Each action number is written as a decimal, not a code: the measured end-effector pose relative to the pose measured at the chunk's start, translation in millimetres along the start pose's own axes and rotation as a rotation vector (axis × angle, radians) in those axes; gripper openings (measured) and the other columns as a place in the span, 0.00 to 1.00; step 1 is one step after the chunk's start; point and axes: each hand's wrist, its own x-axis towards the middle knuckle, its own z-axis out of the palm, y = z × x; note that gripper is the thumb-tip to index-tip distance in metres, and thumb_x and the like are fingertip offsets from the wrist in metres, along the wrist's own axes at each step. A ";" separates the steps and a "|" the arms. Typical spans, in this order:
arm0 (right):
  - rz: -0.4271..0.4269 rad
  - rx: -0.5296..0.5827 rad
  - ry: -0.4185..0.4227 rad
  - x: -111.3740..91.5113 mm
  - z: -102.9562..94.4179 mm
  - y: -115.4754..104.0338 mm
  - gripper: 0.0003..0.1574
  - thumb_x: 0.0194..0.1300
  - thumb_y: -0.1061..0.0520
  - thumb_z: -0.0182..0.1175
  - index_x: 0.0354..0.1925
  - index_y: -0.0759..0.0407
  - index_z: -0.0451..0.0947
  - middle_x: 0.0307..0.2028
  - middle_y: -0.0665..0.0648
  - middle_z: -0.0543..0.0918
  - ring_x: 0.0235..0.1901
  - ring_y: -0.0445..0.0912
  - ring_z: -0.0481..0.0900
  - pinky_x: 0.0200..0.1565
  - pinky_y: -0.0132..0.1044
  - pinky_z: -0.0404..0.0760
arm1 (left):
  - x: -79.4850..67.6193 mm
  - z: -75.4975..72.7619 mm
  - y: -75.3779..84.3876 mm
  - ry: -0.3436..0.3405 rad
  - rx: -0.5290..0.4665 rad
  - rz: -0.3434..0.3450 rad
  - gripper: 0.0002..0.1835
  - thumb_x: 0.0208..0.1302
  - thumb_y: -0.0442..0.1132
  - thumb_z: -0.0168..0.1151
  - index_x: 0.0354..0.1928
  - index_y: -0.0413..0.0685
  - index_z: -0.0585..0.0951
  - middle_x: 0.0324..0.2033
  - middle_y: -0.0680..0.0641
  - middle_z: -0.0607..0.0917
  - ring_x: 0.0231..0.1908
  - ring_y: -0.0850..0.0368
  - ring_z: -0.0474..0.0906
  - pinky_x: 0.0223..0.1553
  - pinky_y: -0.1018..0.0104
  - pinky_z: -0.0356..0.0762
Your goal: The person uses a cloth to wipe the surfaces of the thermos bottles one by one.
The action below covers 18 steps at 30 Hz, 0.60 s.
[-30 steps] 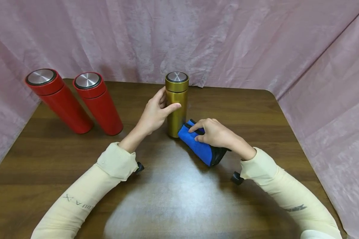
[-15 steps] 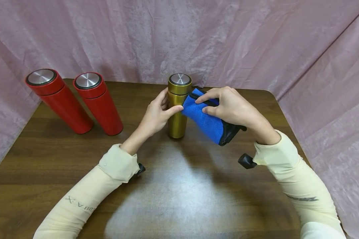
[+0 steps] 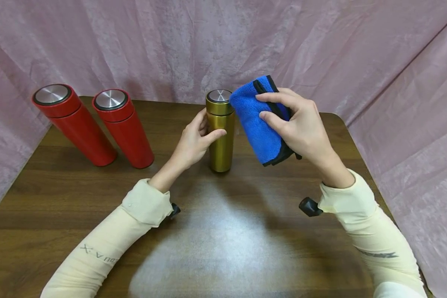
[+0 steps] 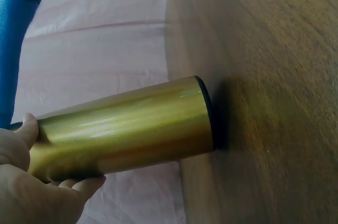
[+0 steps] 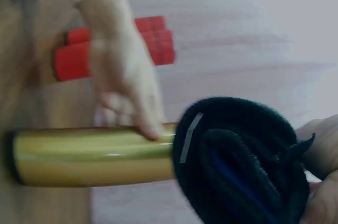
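A gold vacuum flask (image 3: 222, 154) with a silver-topped lid stands upright at the middle of the table. My left hand (image 3: 192, 140) grips its upper body from the left, thumb across the front. To the right, my right hand (image 3: 306, 129) pinches a folded blue cloth (image 3: 258, 128) with black edging, raised above the table. The cloth's left corner overlaps the flask's lid in the head view; whether they touch I cannot tell. From the right wrist, the rolled dark end of the cloth (image 5: 237, 155) covers the flask's top.
Two red flasks, one at far left (image 3: 74, 128) and one nearer (image 3: 124, 130), stand on the wooden table (image 3: 223, 248). A pink curtain (image 3: 223, 45) hangs along the back and sides.
My right hand has lifted the blue cloth from low beside the gold flask up to the height of its lid. My left hand keeps its grip, nearly unmoved.
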 end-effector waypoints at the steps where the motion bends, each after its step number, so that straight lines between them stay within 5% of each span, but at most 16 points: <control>1: -0.024 0.020 0.036 -2.6 5.6 3.2 0.18 0.67 0.63 0.70 0.55 0.56 0.87 0.57 0.54 0.84 0.51 0.47 0.82 0.48 0.28 0.82 | 0.1 -0.6 0.0 0.003 -0.003 -0.004 0.41 0.70 0.37 0.69 0.79 0.44 0.60 0.69 0.39 0.75 0.65 0.47 0.76 0.65 0.57 0.75; 8: -0.159 0.046 0.118 -19.6 46.5 29.4 0.18 0.65 0.66 0.71 0.54 0.61 0.87 0.58 0.57 0.83 0.54 0.48 0.82 0.50 0.44 0.86 | 0.6 -1.4 0.3 0.021 -0.021 -0.015 0.39 0.70 0.36 0.69 0.78 0.43 0.62 0.66 0.38 0.78 0.63 0.46 0.78 0.64 0.56 0.77; 18: -0.115 -0.007 -0.019 -39.0 69.8 57.7 0.20 0.65 0.67 0.71 0.55 0.62 0.86 0.59 0.61 0.81 0.54 0.52 0.82 0.52 0.48 0.86 | 2.0 -2.7 -1.5 0.045 -0.038 -0.016 0.37 0.71 0.36 0.68 0.77 0.41 0.62 0.66 0.37 0.77 0.63 0.45 0.78 0.65 0.55 0.76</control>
